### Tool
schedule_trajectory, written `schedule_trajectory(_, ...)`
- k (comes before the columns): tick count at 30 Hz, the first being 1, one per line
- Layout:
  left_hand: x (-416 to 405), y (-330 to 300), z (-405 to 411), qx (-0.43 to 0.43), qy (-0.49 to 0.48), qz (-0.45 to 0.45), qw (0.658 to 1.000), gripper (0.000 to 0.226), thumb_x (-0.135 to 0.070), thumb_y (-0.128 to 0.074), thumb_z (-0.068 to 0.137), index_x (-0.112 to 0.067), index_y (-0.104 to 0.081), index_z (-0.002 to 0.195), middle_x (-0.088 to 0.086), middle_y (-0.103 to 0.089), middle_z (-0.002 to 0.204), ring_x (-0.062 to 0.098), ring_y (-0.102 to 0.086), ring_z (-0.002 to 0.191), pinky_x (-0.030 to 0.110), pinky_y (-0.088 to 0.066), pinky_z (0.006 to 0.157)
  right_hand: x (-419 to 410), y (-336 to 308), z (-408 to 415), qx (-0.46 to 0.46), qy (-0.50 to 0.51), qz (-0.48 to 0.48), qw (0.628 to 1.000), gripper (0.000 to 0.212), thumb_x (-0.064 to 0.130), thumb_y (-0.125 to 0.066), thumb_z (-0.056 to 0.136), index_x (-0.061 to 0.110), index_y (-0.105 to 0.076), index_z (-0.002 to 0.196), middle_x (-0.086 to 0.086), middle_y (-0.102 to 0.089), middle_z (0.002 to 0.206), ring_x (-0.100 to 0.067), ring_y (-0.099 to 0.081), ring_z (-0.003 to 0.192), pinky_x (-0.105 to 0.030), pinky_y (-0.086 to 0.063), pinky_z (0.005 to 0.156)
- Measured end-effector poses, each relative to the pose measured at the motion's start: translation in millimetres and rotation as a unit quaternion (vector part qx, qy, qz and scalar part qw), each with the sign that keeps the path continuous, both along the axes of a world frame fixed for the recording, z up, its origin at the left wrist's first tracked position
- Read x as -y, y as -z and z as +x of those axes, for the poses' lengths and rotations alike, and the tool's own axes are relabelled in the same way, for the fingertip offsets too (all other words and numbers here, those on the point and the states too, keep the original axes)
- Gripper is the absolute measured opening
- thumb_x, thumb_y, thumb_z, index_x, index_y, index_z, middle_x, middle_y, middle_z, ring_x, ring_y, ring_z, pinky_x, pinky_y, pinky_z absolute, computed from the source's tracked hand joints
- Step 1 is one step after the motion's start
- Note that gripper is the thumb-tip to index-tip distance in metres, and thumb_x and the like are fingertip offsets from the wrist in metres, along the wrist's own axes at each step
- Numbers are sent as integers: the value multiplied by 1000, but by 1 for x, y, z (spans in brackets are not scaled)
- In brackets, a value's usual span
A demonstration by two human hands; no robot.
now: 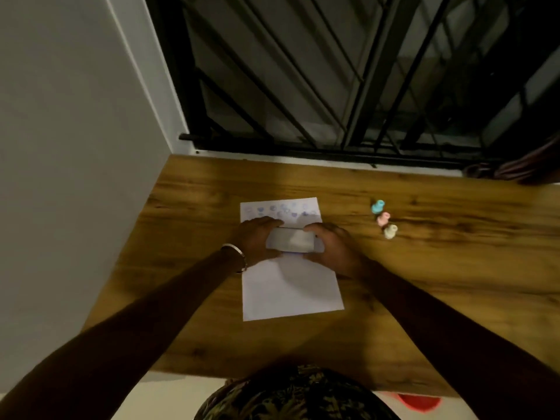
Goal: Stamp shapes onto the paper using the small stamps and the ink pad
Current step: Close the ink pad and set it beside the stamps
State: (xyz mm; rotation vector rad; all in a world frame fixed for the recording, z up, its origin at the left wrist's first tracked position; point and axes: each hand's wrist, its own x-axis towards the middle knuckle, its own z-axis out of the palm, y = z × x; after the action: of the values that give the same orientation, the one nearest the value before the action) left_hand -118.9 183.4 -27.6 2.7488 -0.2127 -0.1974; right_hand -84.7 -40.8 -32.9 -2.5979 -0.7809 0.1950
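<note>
Paper (pixel 291 286) serves as the landmark: a white sheet lying flat on a wooden table (pixel 188 213), its long side running away from the person. Left of the paper stands a pale wall (pixel 75 131), meeting the table's left edge. A bracelet (pixel 238 256) circles the left wrist just off the paper's left edge. The left hand (pixel 257 237) lies over the upper-middle part of the paper, fingers curled around the left end of a pale rectangular object, apparently the ink pad (pixel 292 240); blur hides whether its lid is on. Faint bluish stamped shapes (pixel 280 210) fill a band across the paper's far end, beyond the hands. The ink pad is held above the paper's middle, gripped at both ends. The right hand (pixel 331 247) clasps the pad's right end, thumb on the near side and fingers wrapped over the far edge, its heel reaching past the paper's right edge. Right of the paper, well apart from it, three small stamps stand in a slanted row on the table: a blue stamp (pixel 378 206) farthest, a pink stamp (pixel 382 218) in the middle, and a cream stamp (pixel 390 231) nearest. Beyond the paper's far end, a dark metal window grille (pixel 333 86) rises behind the table.
</note>
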Motion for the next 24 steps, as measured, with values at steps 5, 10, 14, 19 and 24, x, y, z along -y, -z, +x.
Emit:
schedule_trajectory(5, 45, -9, 36, -4, 76, 22, 997, 75, -51, -72, 73, -29, -42, 138, -1, -52, 140, 22, -51, 124, 40, -42, 105, 42, -1, -2, 36, 49, -33, 998, 59, 37, -74, 78, 19, -51, 129, -9, -61, 129, -28, -60, 113, -37, -51, 91)
schedule_trajectory(10, 89, -13, 70, -2, 161, 51, 986, 64, -44, -74, 73, -25, -51, 129, 0, -58, 131, 22, -54, 121, 40, -42, 103, 79, 4, -1, 70, 119, -49, 989, 61, 45, -75, 71, 19, -54, 123, -11, -68, 118, -30, -67, 101, -38, -57, 81)
schedule_trajectory(14, 121, -12, 89, -10, 189, 64, 980, 63, -42, -79, 65, -30, -54, 122, -2, -61, 125, 21, -58, 114, 40, -51, 95, 102, 12, 3, 75, 143, -43, 986, 68, 44, -79, 66, 19, -53, 123, -11, -69, 112, -29, -68, 95, -35, -57, 76)
schedule_trajectory(19, 150, -1, 105, -26, 204, 57, 977, 60, -38, -80, 67, -23, -56, 120, 3, -62, 125, 24, -59, 113, 39, -50, 92, 124, 19, 8, 47, 156, -43, 986, 68, 42, -74, 72, 22, -46, 131, -9, -63, 122, -28, -63, 104, -37, -58, 82)
schedule_trajectory(24, 158, 2, 122, -66, 213, 56, 973, 62, -33, -81, 68, -22, -56, 123, 5, -56, 129, 25, -55, 117, 39, -49, 96, 131, 25, 8, 37, 182, -19, 982, 61, 44, -70, 79, 18, -51, 130, -12, -63, 123, -29, -60, 110, -38, -53, 87)
